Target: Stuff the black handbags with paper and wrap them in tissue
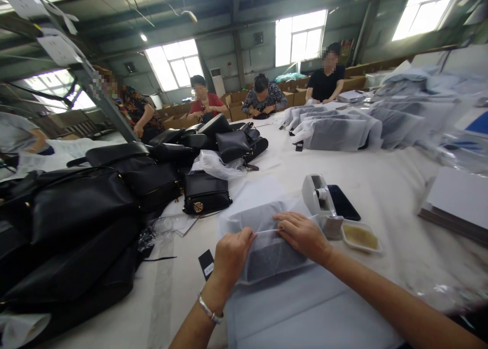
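Observation:
Before me on the table a dark bag (272,252) lies inside a translucent white wrapping sheet (263,211). My left hand (233,252) is closed, its thumb and fingers pinching the folded edge of the sheet. Across the bag, my right hand (301,232) has its fingers bent over the same fold, pressing and gripping it. Under the bundle and toward me lies a stack of pale sheets (297,313). A black tag (206,264) with a white label rests beside my left hand. Just beyond my right hand stand a tape dispenser (319,196) and a black phone (343,202).
Black handbags (84,201) are heaped along the left. A small black bag with a gold emblem (206,192) lies ahead. Wrapped bags (335,130) line the back right, with a board stack (457,199) nearer. A shallow dish (360,236) sits right. Several people work across the table.

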{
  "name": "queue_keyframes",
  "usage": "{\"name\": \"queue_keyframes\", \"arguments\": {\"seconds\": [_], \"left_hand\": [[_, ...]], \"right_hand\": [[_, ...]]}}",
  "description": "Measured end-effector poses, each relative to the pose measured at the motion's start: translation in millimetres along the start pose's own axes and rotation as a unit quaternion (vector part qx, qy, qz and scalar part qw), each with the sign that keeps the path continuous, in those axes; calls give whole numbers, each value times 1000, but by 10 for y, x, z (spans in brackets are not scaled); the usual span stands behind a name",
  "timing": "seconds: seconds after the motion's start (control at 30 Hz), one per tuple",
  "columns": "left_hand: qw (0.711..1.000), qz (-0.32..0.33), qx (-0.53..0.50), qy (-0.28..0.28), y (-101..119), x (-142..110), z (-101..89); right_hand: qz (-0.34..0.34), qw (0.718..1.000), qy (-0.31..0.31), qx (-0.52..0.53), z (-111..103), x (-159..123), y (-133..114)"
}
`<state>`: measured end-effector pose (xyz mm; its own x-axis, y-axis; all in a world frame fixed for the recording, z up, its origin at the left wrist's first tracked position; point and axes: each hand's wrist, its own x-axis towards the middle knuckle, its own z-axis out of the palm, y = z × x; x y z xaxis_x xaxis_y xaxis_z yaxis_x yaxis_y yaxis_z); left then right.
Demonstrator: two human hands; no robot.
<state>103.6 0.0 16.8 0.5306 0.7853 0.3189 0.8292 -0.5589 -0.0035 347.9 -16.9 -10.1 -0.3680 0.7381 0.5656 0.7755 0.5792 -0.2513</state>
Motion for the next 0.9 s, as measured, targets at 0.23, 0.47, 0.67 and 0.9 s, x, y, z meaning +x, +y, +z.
{"name": "queue_keyframes", "arguments": {"seconds": [0.23,0.47,0.67,0.9], "left_hand": [[999,-42,-27,0,2,36,24],[995,-17,-17,96,139,29,22],[995,82,-52,38,520,-127,217],[998,29,-58,-20,573,-74,261]], "right_hand": [[78,997,-24,-6,-5,32,11],[119,992,-30,-12,25,81,-10],[111,993,-29,-29,42,128,8],[153,967,119,-163,-583,-202,341]]}}
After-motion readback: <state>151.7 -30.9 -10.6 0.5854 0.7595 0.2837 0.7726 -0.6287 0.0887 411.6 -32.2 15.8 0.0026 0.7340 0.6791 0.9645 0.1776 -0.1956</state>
